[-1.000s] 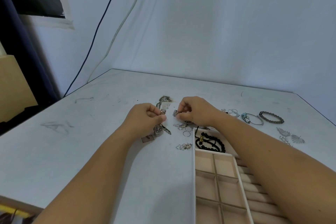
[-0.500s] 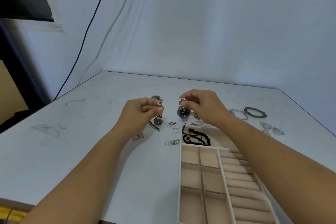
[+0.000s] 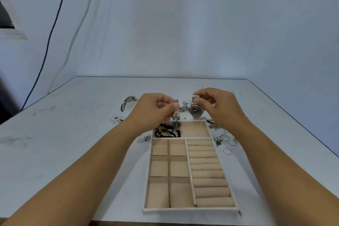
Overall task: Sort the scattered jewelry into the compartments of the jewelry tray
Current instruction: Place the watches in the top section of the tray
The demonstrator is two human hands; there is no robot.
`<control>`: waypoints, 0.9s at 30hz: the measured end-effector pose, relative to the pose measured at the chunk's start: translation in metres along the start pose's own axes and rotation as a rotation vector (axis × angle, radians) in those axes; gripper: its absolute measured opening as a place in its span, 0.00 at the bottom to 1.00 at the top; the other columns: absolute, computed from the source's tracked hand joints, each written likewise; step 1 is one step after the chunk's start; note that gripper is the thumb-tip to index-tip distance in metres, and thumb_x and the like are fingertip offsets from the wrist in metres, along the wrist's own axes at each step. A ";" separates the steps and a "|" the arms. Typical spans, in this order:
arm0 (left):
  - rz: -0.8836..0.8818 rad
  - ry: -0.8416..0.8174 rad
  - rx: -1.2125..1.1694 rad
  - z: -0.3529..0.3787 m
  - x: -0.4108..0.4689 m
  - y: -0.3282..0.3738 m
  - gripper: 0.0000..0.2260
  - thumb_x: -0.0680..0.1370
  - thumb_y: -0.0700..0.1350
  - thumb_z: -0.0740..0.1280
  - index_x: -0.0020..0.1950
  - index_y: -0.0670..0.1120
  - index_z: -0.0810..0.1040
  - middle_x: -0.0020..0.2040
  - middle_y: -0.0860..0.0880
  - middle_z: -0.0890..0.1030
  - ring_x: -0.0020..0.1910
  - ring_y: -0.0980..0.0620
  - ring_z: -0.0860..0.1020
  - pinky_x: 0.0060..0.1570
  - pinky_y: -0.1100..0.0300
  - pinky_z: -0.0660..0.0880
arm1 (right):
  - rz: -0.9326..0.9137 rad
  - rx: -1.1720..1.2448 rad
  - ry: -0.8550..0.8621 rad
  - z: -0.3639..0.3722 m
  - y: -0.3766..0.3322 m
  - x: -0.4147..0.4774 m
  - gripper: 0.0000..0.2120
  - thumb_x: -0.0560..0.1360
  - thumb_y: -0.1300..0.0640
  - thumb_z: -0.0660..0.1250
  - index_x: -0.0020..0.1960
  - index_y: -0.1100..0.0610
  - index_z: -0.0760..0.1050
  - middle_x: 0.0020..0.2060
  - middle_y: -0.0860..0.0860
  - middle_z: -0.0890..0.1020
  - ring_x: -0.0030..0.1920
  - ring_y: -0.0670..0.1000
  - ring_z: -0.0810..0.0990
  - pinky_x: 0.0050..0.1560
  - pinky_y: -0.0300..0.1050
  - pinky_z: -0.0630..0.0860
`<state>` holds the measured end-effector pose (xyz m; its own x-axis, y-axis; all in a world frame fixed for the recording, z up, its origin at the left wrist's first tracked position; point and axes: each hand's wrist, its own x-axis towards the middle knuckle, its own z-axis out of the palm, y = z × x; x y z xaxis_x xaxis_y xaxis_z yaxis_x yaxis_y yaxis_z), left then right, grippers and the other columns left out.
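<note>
My left hand (image 3: 155, 108) pinches the strap of a small silver watch (image 3: 176, 122), which dangles over the far compartment of the beige jewelry tray (image 3: 190, 210). My right hand (image 3: 216, 105) holds a larger dark-faced silver watch (image 3: 196, 110) by its strap, just beyond the tray's far edge. A black bead bracelet (image 3: 166, 132) lies in the left part of that far compartment. The tray's square compartments and ring rolls hold nothing.
Loose rings (image 3: 227, 151) and small silver pieces (image 3: 222, 138) lie right of the tray. A chain (image 3: 144, 138) lies at its far left corner, and another watch (image 3: 128, 102) rests further left. The table's front edge is just below the tray.
Both hands have lifted a watch each off the table and carried them toward the tray's far compartment. The camera has swung so the tray sits in the middle.
</note>
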<state>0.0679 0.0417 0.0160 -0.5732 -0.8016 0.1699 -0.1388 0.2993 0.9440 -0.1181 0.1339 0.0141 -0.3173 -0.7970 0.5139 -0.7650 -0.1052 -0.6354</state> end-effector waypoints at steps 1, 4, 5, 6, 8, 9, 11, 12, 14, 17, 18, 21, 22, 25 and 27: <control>-0.005 -0.017 -0.001 0.004 0.001 -0.001 0.05 0.74 0.43 0.72 0.47 0.43 0.82 0.39 0.44 0.84 0.35 0.53 0.82 0.38 0.62 0.81 | -0.014 -0.029 0.022 -0.001 0.004 -0.003 0.09 0.74 0.53 0.70 0.53 0.51 0.81 0.41 0.40 0.80 0.42 0.34 0.78 0.44 0.24 0.70; -0.021 -0.069 -0.004 0.014 0.003 -0.005 0.04 0.75 0.41 0.71 0.47 0.41 0.81 0.40 0.43 0.83 0.35 0.54 0.82 0.39 0.62 0.81 | -0.070 -0.097 0.055 -0.003 0.013 -0.010 0.09 0.74 0.53 0.70 0.54 0.51 0.81 0.43 0.45 0.78 0.46 0.41 0.76 0.48 0.30 0.68; -0.025 -0.087 0.002 0.016 0.004 -0.007 0.05 0.75 0.41 0.71 0.48 0.41 0.81 0.40 0.44 0.83 0.35 0.54 0.82 0.38 0.64 0.80 | -0.076 -0.108 0.052 -0.003 0.015 -0.011 0.09 0.74 0.53 0.70 0.54 0.51 0.81 0.44 0.45 0.77 0.47 0.43 0.75 0.49 0.31 0.67; -0.025 -0.106 0.011 0.018 0.004 -0.007 0.05 0.75 0.41 0.71 0.48 0.40 0.80 0.40 0.45 0.82 0.35 0.55 0.82 0.38 0.65 0.79 | -0.074 -0.109 0.046 -0.004 0.015 -0.012 0.09 0.74 0.53 0.70 0.54 0.50 0.81 0.44 0.46 0.77 0.48 0.44 0.74 0.49 0.31 0.67; -0.015 -0.147 0.031 0.021 0.005 -0.008 0.05 0.76 0.41 0.70 0.49 0.41 0.80 0.40 0.46 0.82 0.36 0.54 0.83 0.39 0.65 0.79 | -0.069 -0.095 0.030 -0.006 0.015 -0.013 0.09 0.74 0.52 0.70 0.54 0.49 0.81 0.44 0.46 0.76 0.49 0.44 0.74 0.49 0.30 0.66; -0.003 -0.161 0.042 0.021 0.005 -0.009 0.05 0.76 0.41 0.70 0.49 0.41 0.80 0.40 0.47 0.82 0.37 0.53 0.82 0.39 0.65 0.79 | -0.068 -0.084 0.023 -0.007 0.014 -0.013 0.09 0.74 0.52 0.70 0.53 0.49 0.81 0.44 0.45 0.77 0.48 0.43 0.75 0.49 0.29 0.67; 0.026 -0.165 0.059 0.022 0.005 -0.011 0.05 0.76 0.42 0.70 0.49 0.42 0.80 0.39 0.47 0.82 0.37 0.52 0.82 0.38 0.64 0.79 | -0.042 -0.033 0.002 -0.009 0.014 -0.014 0.07 0.74 0.52 0.70 0.52 0.47 0.80 0.44 0.43 0.80 0.48 0.40 0.77 0.48 0.25 0.68; 0.044 -0.158 0.067 0.022 0.004 -0.013 0.05 0.75 0.42 0.71 0.49 0.43 0.80 0.40 0.46 0.83 0.37 0.51 0.82 0.39 0.62 0.80 | -0.018 -0.001 -0.018 -0.009 0.013 -0.015 0.06 0.74 0.52 0.70 0.51 0.46 0.79 0.43 0.41 0.81 0.47 0.37 0.77 0.46 0.23 0.68; 0.088 -0.145 0.098 0.023 0.004 -0.017 0.05 0.74 0.42 0.72 0.49 0.45 0.80 0.41 0.46 0.83 0.37 0.48 0.82 0.42 0.57 0.82 | 0.012 0.026 -0.052 -0.009 0.013 -0.016 0.06 0.74 0.53 0.70 0.50 0.46 0.78 0.42 0.41 0.82 0.46 0.34 0.78 0.44 0.22 0.69; 0.137 -0.129 0.132 0.023 0.004 -0.019 0.06 0.74 0.42 0.72 0.50 0.48 0.80 0.43 0.47 0.83 0.35 0.50 0.81 0.43 0.57 0.82 | 0.004 0.016 -0.052 -0.007 0.014 -0.016 0.06 0.74 0.54 0.70 0.50 0.47 0.78 0.40 0.41 0.82 0.44 0.33 0.78 0.44 0.22 0.70; 0.143 -0.127 0.125 0.023 0.004 -0.020 0.06 0.74 0.41 0.72 0.50 0.48 0.80 0.44 0.48 0.82 0.34 0.52 0.81 0.42 0.59 0.81 | 0.000 0.013 -0.048 -0.007 0.013 -0.016 0.06 0.74 0.54 0.70 0.50 0.47 0.78 0.40 0.40 0.81 0.43 0.32 0.77 0.44 0.21 0.69; 0.151 -0.127 0.100 0.022 0.004 -0.018 0.07 0.74 0.40 0.72 0.50 0.48 0.80 0.42 0.49 0.81 0.33 0.53 0.81 0.40 0.61 0.81 | -0.006 0.016 -0.038 -0.007 0.012 -0.016 0.06 0.74 0.54 0.70 0.50 0.48 0.79 0.39 0.38 0.80 0.43 0.31 0.77 0.43 0.21 0.68; 0.151 -0.124 0.093 0.021 0.004 -0.018 0.07 0.74 0.41 0.72 0.50 0.48 0.80 0.41 0.49 0.81 0.33 0.52 0.81 0.41 0.60 0.81 | -0.009 0.017 -0.037 -0.007 0.012 -0.016 0.06 0.74 0.53 0.70 0.51 0.49 0.79 0.40 0.39 0.81 0.43 0.32 0.77 0.44 0.21 0.69; 0.125 -0.123 0.069 0.017 0.007 -0.018 0.06 0.74 0.42 0.72 0.50 0.48 0.81 0.41 0.46 0.83 0.35 0.49 0.82 0.41 0.56 0.82 | -0.017 0.017 -0.030 -0.006 0.011 -0.016 0.07 0.74 0.53 0.70 0.52 0.50 0.80 0.40 0.40 0.81 0.43 0.34 0.77 0.45 0.23 0.70; 0.073 -0.128 0.097 0.015 0.010 -0.019 0.06 0.74 0.43 0.72 0.50 0.48 0.81 0.39 0.47 0.83 0.36 0.48 0.83 0.41 0.56 0.82 | -0.022 0.021 -0.029 -0.006 0.010 -0.016 0.07 0.74 0.53 0.70 0.52 0.50 0.80 0.40 0.40 0.82 0.44 0.34 0.77 0.46 0.23 0.70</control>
<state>0.0525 0.0355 -0.0047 -0.6819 -0.7052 0.1941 -0.1664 0.4080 0.8977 -0.1244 0.1489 0.0033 -0.2844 -0.8110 0.5112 -0.7597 -0.1346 -0.6362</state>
